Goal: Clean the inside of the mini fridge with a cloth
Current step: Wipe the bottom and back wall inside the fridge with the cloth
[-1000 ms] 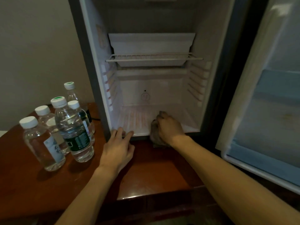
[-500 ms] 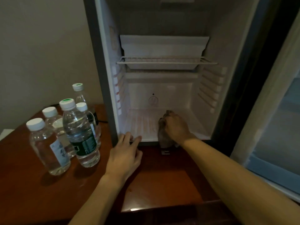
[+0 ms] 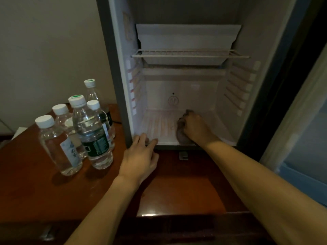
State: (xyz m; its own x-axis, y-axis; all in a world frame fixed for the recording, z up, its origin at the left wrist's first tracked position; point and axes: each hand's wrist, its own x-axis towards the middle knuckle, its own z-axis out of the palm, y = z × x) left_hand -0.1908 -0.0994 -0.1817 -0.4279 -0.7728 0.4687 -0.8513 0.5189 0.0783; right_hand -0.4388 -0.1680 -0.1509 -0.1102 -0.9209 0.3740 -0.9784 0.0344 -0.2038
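the right hand (image 3: 195, 129) has its fingers curled around the bunched grey-brown cloth (image 3: 182, 137), on the ribbed white floor of the open mini fridge (image 3: 159, 124). the left hand (image 3: 141, 156) rests flat, fingers slightly apart, on the front edge. better press evenly, wiping along the ribs and into the corners.

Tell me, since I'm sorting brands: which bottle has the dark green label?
The tallest front bottle, green-marked cap, nearest the left hand; the others' visible labels are pale.
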